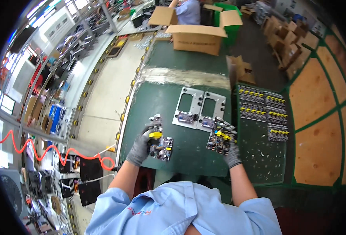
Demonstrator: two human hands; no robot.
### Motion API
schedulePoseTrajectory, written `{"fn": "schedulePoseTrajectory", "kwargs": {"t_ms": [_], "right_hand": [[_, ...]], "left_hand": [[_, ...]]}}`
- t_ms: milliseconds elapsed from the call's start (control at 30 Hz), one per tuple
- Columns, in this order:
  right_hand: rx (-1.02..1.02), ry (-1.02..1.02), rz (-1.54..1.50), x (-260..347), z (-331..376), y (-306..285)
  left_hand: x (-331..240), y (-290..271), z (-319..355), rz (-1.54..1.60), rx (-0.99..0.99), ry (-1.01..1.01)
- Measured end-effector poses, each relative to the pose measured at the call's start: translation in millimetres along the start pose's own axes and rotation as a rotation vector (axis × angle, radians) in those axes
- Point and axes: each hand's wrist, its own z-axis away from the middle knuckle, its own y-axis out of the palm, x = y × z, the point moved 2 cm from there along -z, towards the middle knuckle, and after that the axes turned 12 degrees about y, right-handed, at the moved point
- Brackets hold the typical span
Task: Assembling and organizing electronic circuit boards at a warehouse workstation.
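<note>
A dark grey work glove covers my left hand [140, 148], whose fingers are closed at the left edge of a circuit board [166, 149] with a yellow part on it. That board is in more than one section, and I cannot tell whether they are joined. My gloved right hand [232, 155] grips the right edge of another circuit board [216, 144], dense with parts and carrying yellow pieces. Beyond the hands, two silver metal plates [199, 102] with rectangular cut-outs lie side by side on the green table. Each bears a small board near its close end; the right-hand board partly covers one plate.
Several circuit boards with yellow parts [253, 111] lie in rows on a green surface to the right. An open cardboard box [196, 44] stands at the table's far end, with a person [188, 12] behind it. A coiled orange hose [55, 148] hangs at left beside a roller-edged line.
</note>
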Motion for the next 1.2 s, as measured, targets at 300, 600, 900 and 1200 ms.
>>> {"fn": "schedulePoseTrajectory", "kwargs": {"t_ms": [300, 600, 900, 1200], "right_hand": [[-0.433, -0.35, 1.203, -83, 23, -1], [-0.286, -0.084, 0.901, -118, 7, 13], [-0.252, -0.07, 1.086, -119, 48, 40], [-0.737, -0.51, 2.067, -97, 41, -1]], "left_hand": [[126, -93, 0, -0.192, -0.417, -0.371], [131, -54, 36, 0.092, -0.149, -0.388], [126, -43, 55, 0.073, -0.059, -0.447], [119, -39, 63, 0.081, -0.093, -0.463]]}}
